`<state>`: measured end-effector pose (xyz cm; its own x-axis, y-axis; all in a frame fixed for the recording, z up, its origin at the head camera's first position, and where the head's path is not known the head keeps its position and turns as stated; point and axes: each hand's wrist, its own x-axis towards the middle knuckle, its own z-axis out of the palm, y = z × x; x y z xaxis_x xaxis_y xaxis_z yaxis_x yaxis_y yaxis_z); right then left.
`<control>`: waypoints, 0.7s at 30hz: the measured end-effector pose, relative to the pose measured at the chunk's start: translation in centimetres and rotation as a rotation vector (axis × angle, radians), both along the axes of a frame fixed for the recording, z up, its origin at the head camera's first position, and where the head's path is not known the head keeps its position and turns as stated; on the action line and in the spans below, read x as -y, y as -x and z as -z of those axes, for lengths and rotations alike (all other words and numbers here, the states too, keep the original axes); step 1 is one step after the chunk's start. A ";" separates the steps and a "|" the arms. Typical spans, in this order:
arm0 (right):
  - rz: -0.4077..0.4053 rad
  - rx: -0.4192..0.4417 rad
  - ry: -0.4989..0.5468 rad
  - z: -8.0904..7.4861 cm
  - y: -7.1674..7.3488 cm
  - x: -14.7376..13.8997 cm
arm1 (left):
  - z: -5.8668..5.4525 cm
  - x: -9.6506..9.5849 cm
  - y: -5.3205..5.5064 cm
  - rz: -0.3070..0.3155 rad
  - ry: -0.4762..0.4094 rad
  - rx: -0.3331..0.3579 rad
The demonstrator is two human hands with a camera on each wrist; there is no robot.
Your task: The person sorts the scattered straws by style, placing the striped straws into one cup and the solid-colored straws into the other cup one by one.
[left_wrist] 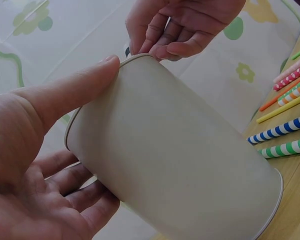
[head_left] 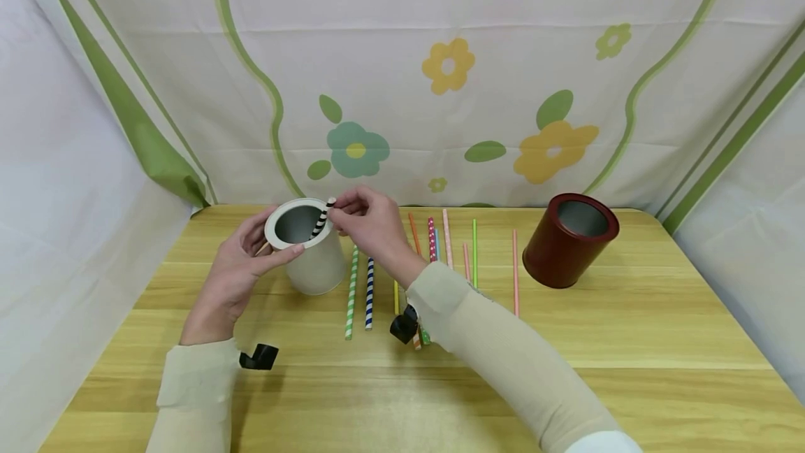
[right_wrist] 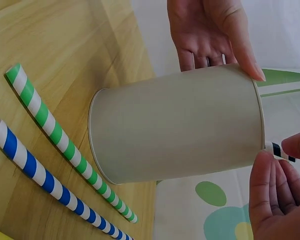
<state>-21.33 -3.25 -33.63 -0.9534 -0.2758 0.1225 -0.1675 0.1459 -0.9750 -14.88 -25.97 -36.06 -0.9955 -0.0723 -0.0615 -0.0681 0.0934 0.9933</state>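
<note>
A white can (head_left: 317,271) stands upright at the left of the table, its mouth facing up. My left hand (head_left: 229,271) holds it near the top, thumb along the rim and fingers around the far left side. With thumb and fingertips, my right hand (head_left: 375,228) pinches the upper end of a black-and-white striped straw (head_left: 319,222) at the can's right rim. The straw's lower part slants down inside the mouth, where its end is hidden. Just right of the can lie a green-striped straw (right_wrist: 55,130) and a blue-striped straw (right_wrist: 45,180).
Several more straws, among them a lime green straw (head_left: 474,250) and a pink straw (head_left: 516,271), lie mid-table, partly under my right forearm. A dark red can (head_left: 560,250) stands at the right. Behind the wooden table (head_left: 352,404) hangs a flowered curtain (head_left: 390,75).
</note>
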 end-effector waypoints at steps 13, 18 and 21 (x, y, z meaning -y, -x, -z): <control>-0.002 0.014 -0.123 1.0 -0.2 -5.1 | 0.0 0.0 -0.1 -0.005 -0.004 -0.017; 0.019 0.048 -0.117 2.2 -0.1 -7.2 | 0.1 0.0 -0.1 -0.004 -0.010 -0.023; 0.052 0.064 -0.115 2.9 0.0 -8.4 | 0.2 0.0 0.0 0.001 -0.008 -0.025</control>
